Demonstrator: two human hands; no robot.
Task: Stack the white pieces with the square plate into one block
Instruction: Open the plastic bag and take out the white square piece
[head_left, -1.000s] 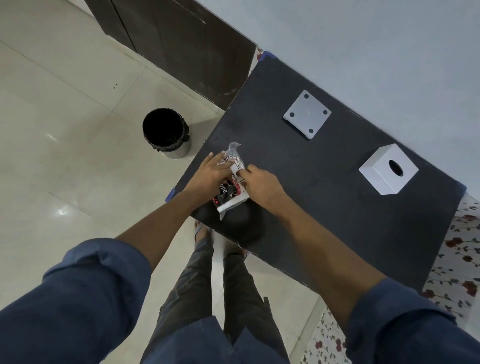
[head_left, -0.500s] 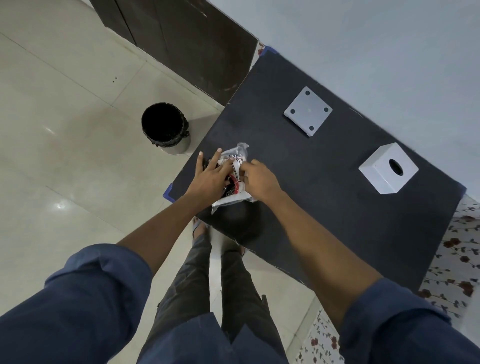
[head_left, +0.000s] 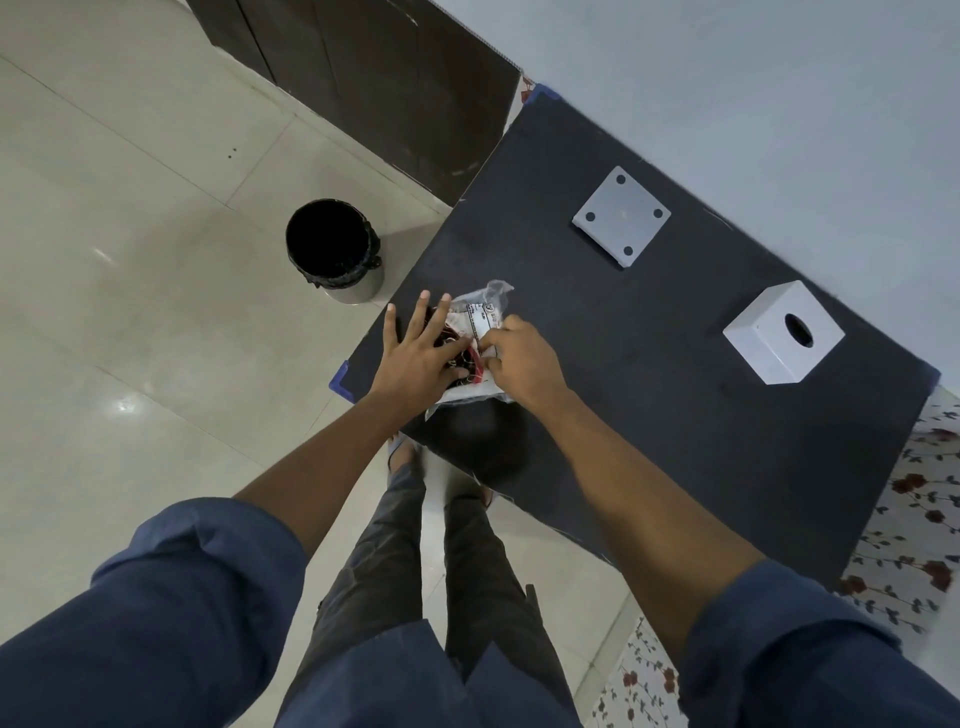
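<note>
A clear plastic bag (head_left: 480, 312) with a white label and dark and red contents lies on the black table (head_left: 649, 395) near its left front corner. My left hand (head_left: 418, 353) presses flat on the bag, fingers spread. My right hand (head_left: 522, 361) pinches the bag's right side at the label. A flat white square plate (head_left: 621, 215) with a hole at each corner lies at the back of the table. A white box-shaped piece (head_left: 776, 338) with a round hole on top sits to the right. Both are well beyond my hands.
A black bin (head_left: 332, 247) stands on the tiled floor left of the table. Dark cabinet doors (head_left: 374, 73) are behind it. The table's back edge meets a pale wall (head_left: 753, 83). A floral mat (head_left: 924, 499) lies to the right. My legs are below the table's front edge.
My left hand has spread its fingers and flattened onto the bag, which has settled lower on the table. My right hand keeps its pinch on the bag.
</note>
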